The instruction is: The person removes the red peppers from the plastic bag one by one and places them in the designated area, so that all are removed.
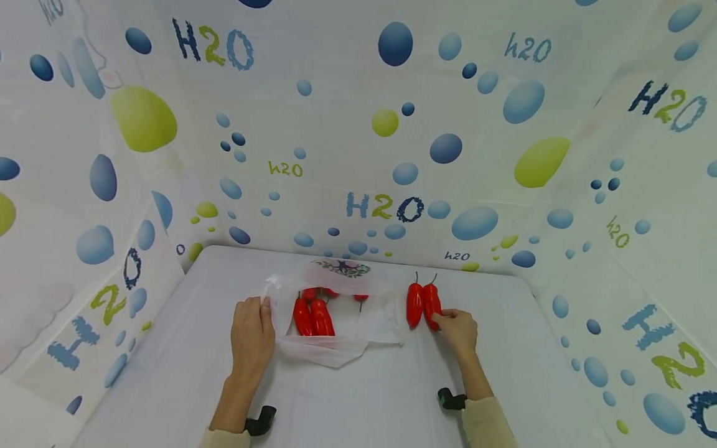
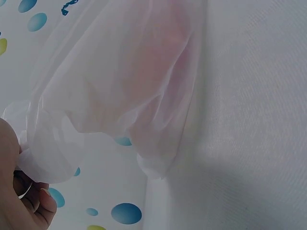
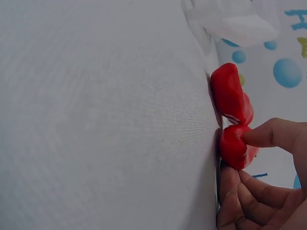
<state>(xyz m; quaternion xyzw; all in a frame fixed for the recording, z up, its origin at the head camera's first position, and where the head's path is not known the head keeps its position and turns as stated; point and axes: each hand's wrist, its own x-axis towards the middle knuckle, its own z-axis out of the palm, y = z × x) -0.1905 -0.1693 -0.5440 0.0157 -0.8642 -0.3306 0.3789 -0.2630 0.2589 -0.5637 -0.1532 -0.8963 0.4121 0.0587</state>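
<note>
A thin white plastic bag (image 1: 322, 353) lies on the table with its mouth facing the person, several red chili peppers (image 1: 322, 318) showing inside. My left hand (image 1: 252, 339) pinches the left edge of the bag's mouth; in the left wrist view the translucent bag (image 2: 115, 86) stretches up from the fingers. To the bag's right, two more red peppers lie side by side, stems pointing away. My right hand (image 1: 460, 333) holds the right-hand pepper (image 1: 431, 300) between thumb and fingers near its lower end. Its neighbour, the left-hand pepper (image 1: 414, 305), lies untouched close against it.
The white-covered table (image 1: 358, 404) runs back to a cloth backdrop (image 1: 336, 124) printed with blue and green drops and H2O lettering, which also rises on both sides. A dark wrist camera (image 1: 261, 421) sits at the left wrist, and another camera (image 1: 450, 399) at the right.
</note>
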